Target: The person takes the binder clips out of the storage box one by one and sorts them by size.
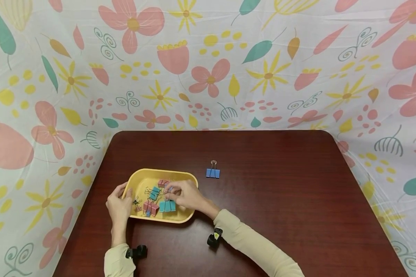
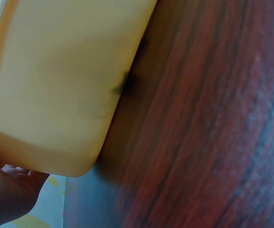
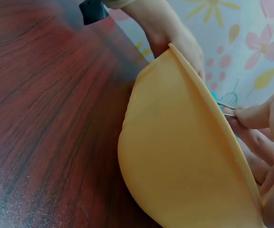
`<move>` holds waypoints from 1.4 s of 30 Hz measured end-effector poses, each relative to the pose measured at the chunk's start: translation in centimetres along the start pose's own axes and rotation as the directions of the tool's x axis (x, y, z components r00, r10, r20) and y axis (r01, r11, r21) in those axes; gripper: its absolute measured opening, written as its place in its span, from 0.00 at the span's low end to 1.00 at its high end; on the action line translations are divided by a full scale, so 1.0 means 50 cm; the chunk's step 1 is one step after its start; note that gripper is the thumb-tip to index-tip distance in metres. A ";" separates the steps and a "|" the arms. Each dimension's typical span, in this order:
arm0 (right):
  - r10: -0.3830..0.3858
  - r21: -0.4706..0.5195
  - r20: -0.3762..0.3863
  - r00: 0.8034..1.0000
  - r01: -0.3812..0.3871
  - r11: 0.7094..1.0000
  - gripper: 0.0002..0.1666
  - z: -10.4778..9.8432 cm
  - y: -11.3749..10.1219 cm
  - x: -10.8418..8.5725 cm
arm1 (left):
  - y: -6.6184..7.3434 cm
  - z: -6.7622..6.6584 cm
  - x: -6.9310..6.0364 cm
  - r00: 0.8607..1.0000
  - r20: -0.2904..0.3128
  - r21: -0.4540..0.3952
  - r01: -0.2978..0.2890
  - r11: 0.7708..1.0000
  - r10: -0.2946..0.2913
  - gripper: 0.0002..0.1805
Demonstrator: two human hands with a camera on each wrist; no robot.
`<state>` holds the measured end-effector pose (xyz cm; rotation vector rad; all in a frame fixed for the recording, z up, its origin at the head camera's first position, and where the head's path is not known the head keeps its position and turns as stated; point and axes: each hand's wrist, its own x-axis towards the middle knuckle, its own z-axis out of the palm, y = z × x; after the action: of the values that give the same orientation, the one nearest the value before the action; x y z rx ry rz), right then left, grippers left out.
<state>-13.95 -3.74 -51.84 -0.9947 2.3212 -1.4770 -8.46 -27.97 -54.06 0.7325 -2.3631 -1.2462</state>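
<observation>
- Teal binder clip (image 1: 167, 207): flat-sided body, silver wire handles.
- Right hand (image 1: 187, 194): pinches the handles; clip body beyond fingertips.
- Left hand (image 1: 119, 204): grips yellow tray (image 1: 141, 183).

Curtained booth — floral cloth (image 1: 249, 46), table (image 1: 280, 192)

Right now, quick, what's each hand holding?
Left hand: grips the yellow tray by its left end.
Right hand: pinches a teal binder clip by its wire handle.
</observation>
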 end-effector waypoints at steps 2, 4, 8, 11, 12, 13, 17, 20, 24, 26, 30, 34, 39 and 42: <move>0.008 0.018 -0.008 1.000 -0.008 1.000 0.06 -0.002 -0.002 0.000 | -0.001 -0.001 0.000 1.000 0.002 -0.001 0.003 1.000 -0.003 0.15; 0.014 0.033 -0.012 1.000 -0.014 0.999 0.06 -0.003 -0.003 -0.001 | -0.001 -0.001 -0.001 1.000 0.003 -0.004 0.004 1.000 -0.004 0.15; 0.007 0.051 -0.035 0.999 -0.005 0.999 0.07 -0.006 -0.005 0.001 | -0.002 -0.001 -0.001 1.000 0.001 -0.011 -0.002 1.000 0.002 0.15; -0.011 0.052 -0.063 0.998 0.014 0.999 0.07 -0.013 -0.009 0.003 | -0.002 -0.001 0.001 1.000 0.000 -0.011 -0.006 1.000 0.006 0.15; -0.015 0.049 -0.074 0.997 0.019 0.999 0.07 -0.016 -0.012 0.003 | -0.002 -0.001 0.001 1.000 0.000 -0.010 -0.007 1.000 0.007 0.15; -0.017 0.046 -0.082 0.997 0.021 0.999 0.07 -0.019 -0.014 0.003 | -0.002 -0.001 0.001 1.000 0.001 -0.010 -0.006 1.000 0.007 0.15; -0.006 0.030 -0.093 0.996 0.009 1.000 0.06 -0.029 -0.022 0.002 | -0.002 -0.001 0.000 1.000 -0.001 -0.006 -0.009 1.000 0.009 0.15; 0.006 0.026 -0.093 0.996 -0.003 1.000 0.06 -0.033 -0.023 0.001 | -0.002 -0.001 -0.002 1.000 -0.008 0.001 -0.017 1.000 0.017 0.15; -0.003 0.021 -0.102 0.995 0.005 1.000 0.07 -0.041 -0.023 -0.001 | -0.002 0.000 -0.001 1.000 -0.013 0.010 -0.024 1.000 0.024 0.15; -0.014 0.006 -0.105 0.994 0.015 1.000 0.07 -0.047 -0.025 -0.001 | -0.001 0.000 -0.001 1.000 -0.012 0.009 -0.023 1.000 0.023 0.15; -0.022 -0.008 -0.103 0.994 0.022 1.000 0.07 -0.063 -0.029 -0.003 | -0.002 -0.001 -0.002 1.000 -0.007 0.004 -0.022 1.000 0.022 0.15; -0.021 0.001 -0.112 0.993 0.022 1.000 0.06 -0.082 -0.032 -0.007 | -0.001 -0.001 -0.003 1.000 -0.010 0.006 -0.023 1.000 0.023 0.15; -0.023 0.030 -0.142 0.990 0.028 0.999 0.05 -0.106 -0.036 -0.009 | 0.003 -0.003 -0.003 1.000 -0.010 0.008 -0.016 1.000 0.016 0.15; -0.018 0.048 -0.168 0.986 0.026 0.998 0.05 -0.123 -0.038 -0.009 | 0.005 -0.003 -0.002 1.000 -0.006 0.007 -0.016 1.000 0.016 0.15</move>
<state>-15.92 0.46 -47.35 -0.9184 2.3791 -1.6798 -8.38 -27.89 -53.78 0.7169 -2.3651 -1.2279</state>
